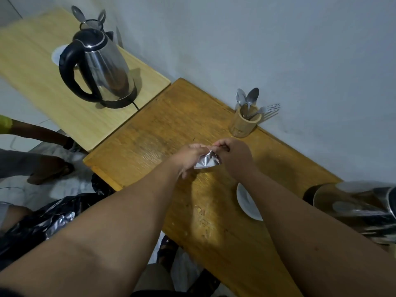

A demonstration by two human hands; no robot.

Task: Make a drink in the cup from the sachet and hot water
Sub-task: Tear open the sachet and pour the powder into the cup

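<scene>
A small silver foil sachet (207, 161) is held above the brown wooden table (171, 125), pinched between both hands. My left hand (189, 156) grips its left side and my right hand (232, 154) pinches its top right corner. A white saucer or cup rim (246, 202) lies on the table under my right forearm, partly hidden. A steel kettle (355, 209) stands at the right edge of the view, blurred. I cannot tell whether the white piece is a cup.
A second steel kettle with a black handle (98, 67) sits on a lighter table (42, 86) at the back left. A wooden holder with spoons and forks (245, 122) stands by the wall. A black bin bag (42, 221) and another person's limbs lie at the left.
</scene>
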